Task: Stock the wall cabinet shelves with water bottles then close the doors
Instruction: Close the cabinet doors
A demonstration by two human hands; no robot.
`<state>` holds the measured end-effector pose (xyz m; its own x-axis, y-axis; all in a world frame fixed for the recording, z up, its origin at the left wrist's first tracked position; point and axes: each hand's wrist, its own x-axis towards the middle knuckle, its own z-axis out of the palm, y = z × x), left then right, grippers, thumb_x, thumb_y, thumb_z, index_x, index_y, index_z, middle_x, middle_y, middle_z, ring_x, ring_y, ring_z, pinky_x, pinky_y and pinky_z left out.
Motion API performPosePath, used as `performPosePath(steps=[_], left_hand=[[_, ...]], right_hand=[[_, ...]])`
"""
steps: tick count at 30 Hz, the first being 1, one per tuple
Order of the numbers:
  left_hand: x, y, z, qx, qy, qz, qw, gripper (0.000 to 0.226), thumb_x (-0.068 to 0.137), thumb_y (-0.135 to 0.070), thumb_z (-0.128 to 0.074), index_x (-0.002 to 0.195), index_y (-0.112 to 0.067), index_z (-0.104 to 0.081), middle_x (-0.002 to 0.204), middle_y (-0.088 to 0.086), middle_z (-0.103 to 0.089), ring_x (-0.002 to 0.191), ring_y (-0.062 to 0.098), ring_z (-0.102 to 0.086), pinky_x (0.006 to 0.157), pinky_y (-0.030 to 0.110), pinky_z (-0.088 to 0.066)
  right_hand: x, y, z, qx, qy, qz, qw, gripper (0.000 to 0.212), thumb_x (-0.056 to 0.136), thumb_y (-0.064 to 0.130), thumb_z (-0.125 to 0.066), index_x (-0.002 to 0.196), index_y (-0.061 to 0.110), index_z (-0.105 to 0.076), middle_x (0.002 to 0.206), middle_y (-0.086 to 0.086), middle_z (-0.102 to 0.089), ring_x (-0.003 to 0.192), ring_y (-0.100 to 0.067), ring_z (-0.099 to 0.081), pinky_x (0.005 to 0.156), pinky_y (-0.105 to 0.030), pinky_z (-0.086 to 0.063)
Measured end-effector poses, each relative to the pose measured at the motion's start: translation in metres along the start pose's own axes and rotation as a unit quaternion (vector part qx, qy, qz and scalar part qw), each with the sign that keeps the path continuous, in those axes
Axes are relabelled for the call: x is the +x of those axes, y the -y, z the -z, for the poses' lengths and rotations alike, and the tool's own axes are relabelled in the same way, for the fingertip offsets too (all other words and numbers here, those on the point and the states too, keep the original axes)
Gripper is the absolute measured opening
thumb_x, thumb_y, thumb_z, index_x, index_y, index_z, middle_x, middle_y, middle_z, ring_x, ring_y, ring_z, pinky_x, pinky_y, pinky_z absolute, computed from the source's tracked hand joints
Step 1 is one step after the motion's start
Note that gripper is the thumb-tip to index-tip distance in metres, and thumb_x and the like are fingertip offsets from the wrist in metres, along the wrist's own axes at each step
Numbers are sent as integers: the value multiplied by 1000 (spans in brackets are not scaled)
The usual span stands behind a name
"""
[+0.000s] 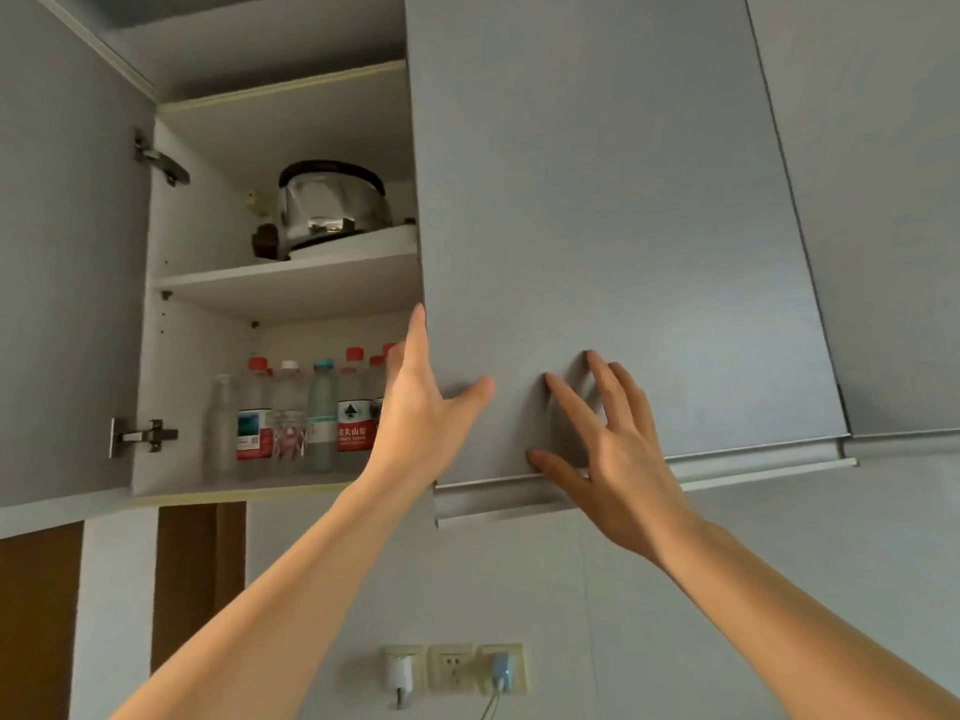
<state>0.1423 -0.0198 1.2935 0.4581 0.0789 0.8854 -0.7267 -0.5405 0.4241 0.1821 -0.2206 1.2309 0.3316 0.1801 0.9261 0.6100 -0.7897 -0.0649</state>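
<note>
Against the right door (597, 226) both flat-fingered hands press, left hand (421, 407), right hand (608, 449).

Grey wall (571, 615) below, three sockets (453, 667) w/ two plugs in, brown panels (197, 574) at left, soft daylight.
</note>
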Motion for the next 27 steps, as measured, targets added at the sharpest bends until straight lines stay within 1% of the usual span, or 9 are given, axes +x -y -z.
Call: performPosePath(steps=[2, 4, 5, 9, 13, 16, 18, 23, 27], left_hand=[[10, 16, -5, 14, 0, 25, 1000, 107, 82, -39, -81, 162, -37, -9, 154, 1, -33, 143, 16, -38, 118, 44, -36], [19, 32, -10, 48, -6, 47, 998, 113, 78, -46, -83, 162, -38, -7, 156, 6, -23, 148, 24, -24, 122, 48, -27], [24, 40, -13, 56, -7, 55, 997, 114, 77, -50, -84, 161, -39, -7, 158, 5, -20, 150, 25, -20, 123, 49, -24], [43, 69, -23, 18, 8, 88, 996, 112, 75, -57, -83, 159, -44, -11, 163, -5, -10, 153, 19, -12, 122, 44, -21], [63, 95, -30, -6, 41, 142, 989, 114, 71, -64, -82, 158, -51, -10, 168, -13, 7, 157, 16, -1, 123, 47, -16], [76, 111, -38, -8, 68, 168, 983, 116, 66, -70, -81, 156, -56, -9, 169, -14, 14, 158, 17, 2, 124, 52, -14], [82, 121, -43, 1, 70, 170, 983, 116, 65, -72, -80, 155, -59, -8, 169, -13, 16, 158, 20, 3, 125, 56, -13], [84, 145, -56, 22, 47, 152, 987, 119, 62, -72, -83, 149, -67, -2, 169, -11, 17, 158, 21, 6, 125, 56, -13], [85, 155, -59, 97, 30, 105, 989, 123, 61, -78, -78, 150, -64, 6, 169, -5, 14, 157, 24, 9, 125, 58, -10]], right_hand=[[6, -10, -12, -13, -4, -5, 1000, 75, 93, 57, -56, 159, 32, -29, 170, -7, 2, 155, -30, 6, 123, -57, -15], [13, -19, -22, -41, -11, 4, 999, 75, 93, 55, -61, 157, 28, -34, 169, -11, -4, 154, -36, 0, 122, -59, -15], [16, -24, -27, -58, -12, 10, 998, 75, 92, 53, -64, 157, 26, -36, 169, -14, -8, 154, -40, -4, 121, -60, -16], [29, -44, -47, -102, -13, 23, 994, 77, 88, 51, -70, 154, 21, -43, 166, -19, -17, 152, -46, -14, 120, -64, -16], [38, -63, -72, -126, -25, 38, 991, 77, 84, 48, -77, 150, 18, -50, 164, -21, -25, 150, -49, -21, 119, -67, -18], [44, -77, -87, -136, -36, 50, 989, 77, 84, 48, -77, 149, 16, -51, 163, -23, -26, 150, -49, -21, 118, -69, -18], [46, -84, -97, -141, -46, 61, 987, 77, 85, 49, -75, 150, 16, -50, 164, -23, -25, 151, -49, -18, 119, -68, -15], [49, -92, -111, -147, -70, 74, 984, 76, 89, 57, -63, 153, 20, -44, 167, -20, -17, 153, -47, -10, 120, -67, -9], [48, -94, -113, -154, -70, 74, 983, 73, 95, 59, -54, 155, 22, -40, 168, -18, -14, 154, -45, -7, 121, -66, -9]])
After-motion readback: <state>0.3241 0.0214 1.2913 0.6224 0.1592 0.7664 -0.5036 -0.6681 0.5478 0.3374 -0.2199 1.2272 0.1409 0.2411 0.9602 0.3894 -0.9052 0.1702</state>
